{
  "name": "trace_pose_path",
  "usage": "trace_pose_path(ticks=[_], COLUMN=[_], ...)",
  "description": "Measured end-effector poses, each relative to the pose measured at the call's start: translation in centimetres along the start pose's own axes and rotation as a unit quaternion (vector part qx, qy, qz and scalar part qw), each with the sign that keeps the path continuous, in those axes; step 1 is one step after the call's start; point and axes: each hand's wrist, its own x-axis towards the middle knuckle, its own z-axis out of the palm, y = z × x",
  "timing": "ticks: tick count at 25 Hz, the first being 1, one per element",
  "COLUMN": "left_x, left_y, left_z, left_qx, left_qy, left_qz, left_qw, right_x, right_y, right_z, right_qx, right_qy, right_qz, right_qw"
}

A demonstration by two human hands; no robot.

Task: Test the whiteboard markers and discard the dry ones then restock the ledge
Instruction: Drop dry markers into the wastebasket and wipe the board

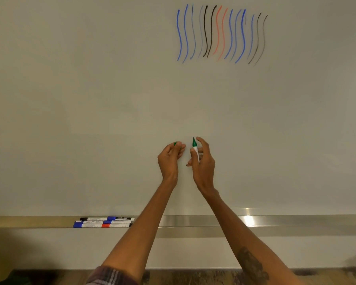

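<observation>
Both forearms reach up to the board (90, 99): right hand (202, 161) grips an uncapped green marker (195, 150), left hand (170, 156) pinches its cap (175, 143).

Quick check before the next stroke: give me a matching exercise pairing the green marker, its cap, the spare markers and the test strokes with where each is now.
Things:
1. green marker
2. green cap
3. spare markers
4. test strokes

Places:
A. on the ledge
B. in the left hand
C. upper whiteboard
D. in the right hand

Pairs: 1-D, 2-B, 3-A, 4-C
</observation>
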Motion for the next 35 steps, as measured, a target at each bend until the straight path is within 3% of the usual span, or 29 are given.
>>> trace_pose_path(ticks=[4, 7, 11, 15, 17, 21, 27, 31, 35], left_x=[1.1, 2.9, 6.9, 9.4, 10.9, 13.7, 15.2, 15.0, 15.1], left_y=[4.2, 7.3, 10.9, 15.2, 16.3, 16.0, 15.5, 15.5, 15.4], left_z=[1.1, 1.8, 2.6, 4.3, 4.9, 5.2, 5.1, 5.1, 5.1], left_qx=[0.038, 0.086, 0.182, 0.224, 0.234, 0.277, 0.314, 0.320, 0.326], left_qy=[0.011, 0.024, 0.060, 0.052, 0.049, 0.043, 0.071, 0.077, 0.078], left_qz=[0.125, 0.256, 0.434, 0.560, 0.575, 0.539, 0.605, 0.611, 0.613], left_qw=[0.991, 0.962, 0.880, 0.796, 0.783, 0.795, 0.728, 0.720, 0.716], right_x=[3.3, 5.8, 7.8, 8.9, 9.5, 10.4, 12.0, 13.6, 14.0], right_y=[-4.4, -6.3, -8.3, -9.1, -9.3, -9.6, -10.1, -10.9, -9.7], right_z=[-0.9, -1.4, -1.7, -1.4, -1.1, -0.3, 1.7, 2.4, 2.6], right_qx=[0.129, 0.253, 0.307, 0.299, 0.282, 0.245, 0.175, 0.063, -0.034], right_qy=[0.027, 0.029, 0.040, 0.019, 0.017, 0.024, 0.072, 0.133, 0.156], right_qz=[-0.021, 0.000, -0.021, -0.049, -0.071, -0.117, -0.169, -0.288, -0.328], right_qw=[0.991, 0.967, 0.951, 0.953, 0.957, 0.962, 0.967, 0.946, 0.931])
